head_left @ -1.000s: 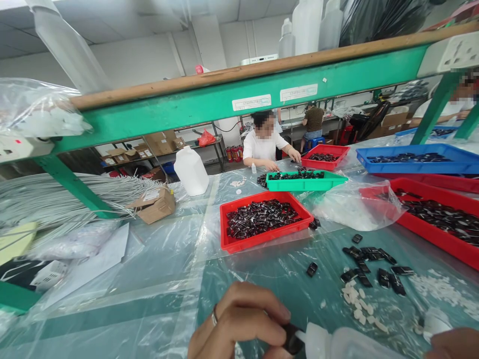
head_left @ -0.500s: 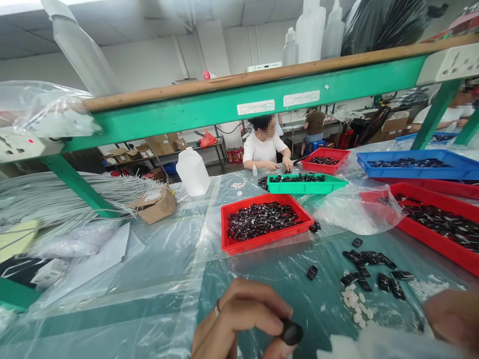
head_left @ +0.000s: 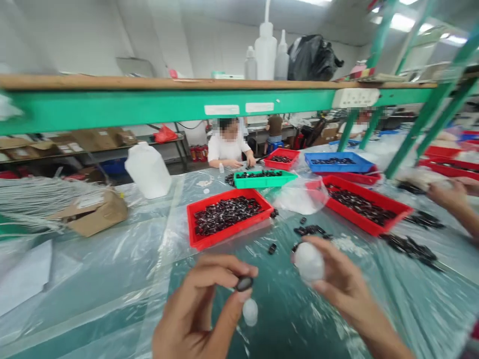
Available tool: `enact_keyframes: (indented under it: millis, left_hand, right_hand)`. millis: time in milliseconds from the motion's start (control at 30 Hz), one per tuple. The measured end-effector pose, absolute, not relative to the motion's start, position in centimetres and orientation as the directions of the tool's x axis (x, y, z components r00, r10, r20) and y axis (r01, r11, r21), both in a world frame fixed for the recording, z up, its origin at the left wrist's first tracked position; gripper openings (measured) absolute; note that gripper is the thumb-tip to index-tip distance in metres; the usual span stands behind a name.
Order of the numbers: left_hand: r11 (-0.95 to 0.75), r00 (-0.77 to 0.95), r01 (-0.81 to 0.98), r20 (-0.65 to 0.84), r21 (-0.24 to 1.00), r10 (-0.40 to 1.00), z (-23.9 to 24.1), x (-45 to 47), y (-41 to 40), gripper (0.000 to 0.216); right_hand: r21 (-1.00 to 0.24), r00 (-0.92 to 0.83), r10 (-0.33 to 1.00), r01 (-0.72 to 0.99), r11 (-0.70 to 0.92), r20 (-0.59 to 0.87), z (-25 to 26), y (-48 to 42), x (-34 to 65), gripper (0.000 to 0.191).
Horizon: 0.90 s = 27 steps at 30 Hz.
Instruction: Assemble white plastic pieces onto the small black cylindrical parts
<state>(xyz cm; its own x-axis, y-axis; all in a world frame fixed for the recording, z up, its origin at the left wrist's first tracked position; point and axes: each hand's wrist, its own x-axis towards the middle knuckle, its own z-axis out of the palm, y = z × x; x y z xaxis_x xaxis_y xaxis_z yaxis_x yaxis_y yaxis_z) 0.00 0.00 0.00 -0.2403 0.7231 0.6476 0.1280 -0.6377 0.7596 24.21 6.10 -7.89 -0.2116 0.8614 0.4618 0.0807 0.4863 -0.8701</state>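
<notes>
Between the thumb and fingers of my left hand [head_left: 209,304] is a small black oval piece [head_left: 244,284], its rounded face toward me. My right hand [head_left: 340,284] grips a translucent white bottle [head_left: 310,262] whose round end faces me; the rest of it is hidden. A small translucent white cylinder [head_left: 250,312] shows just below my left fingertips, and I cannot tell its kind. One loose black piece [head_left: 272,249] lies on the table between my hands. Behind my right hand is a cluster of black pieces [head_left: 312,230], partly covered, beside some small white bits [head_left: 350,244].
A red tray [head_left: 192,234] full of black pieces lies ahead, with a green tray [head_left: 265,182], another red tray [head_left: 374,224] and a blue tray [head_left: 337,164] beyond. A green shelf beam [head_left: 149,107] crosses above. Another person's hand [head_left: 451,194] works at the right; a co-worker [head_left: 228,144] sits opposite.
My view has swung right. My right hand has come in from the lower right edge with the white bottle, toward my left hand. The black oval piece is still in my left hand.
</notes>
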Motion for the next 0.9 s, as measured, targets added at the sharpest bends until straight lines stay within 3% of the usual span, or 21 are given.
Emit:
enact_keyframes:
  millis: [167,300,467,700,800,900]
  left_hand:
    - [-0.627,-0.196,0.311,0.694,0.714,0.693,-0.1,-1.3,0.5,0.022]
    - [-0.727,-0.097,0.288,0.775,0.623,0.625,-0.6,-2.1,1.1,0.028]
    - [-0.785,-0.024,0.295,0.825,0.545,0.564,-1.3,-3.9,1.6,0.035]
    - [-0.761,-0.029,0.306,0.805,0.572,0.593,-0.6,-3.4,0.9,0.028]
    - [-0.706,-0.085,0.348,0.771,0.616,0.631,-0.1,-2.9,0.1,0.023]
    - [-0.671,-0.101,0.382,0.750,0.636,0.653,0.2,-2.9,-0.4,0.023]
  right_hand:
    - [-0.891,-0.285,0.933,0.331,0.311,0.220,-16.4,0.9,22.8,0.047]
    - [-0.861,-0.282,0.951,0.444,0.248,0.128,-19.0,-1.8,23.0,0.037]
    - [-0.813,-0.415,0.897,0.462,0.354,0.154,-16.9,0.3,27.6,0.042]
    - [-0.637,-0.161,0.966,0.728,0.253,0.200,-19.2,8.8,31.3,0.023]
    - [-0.619,-0.172,0.962,0.738,0.269,0.213,-20.3,9.7,31.0,0.024]
    - [-0.643,-0.225,0.920,0.662,0.386,0.320,-17.8,8.9,30.0,0.031]
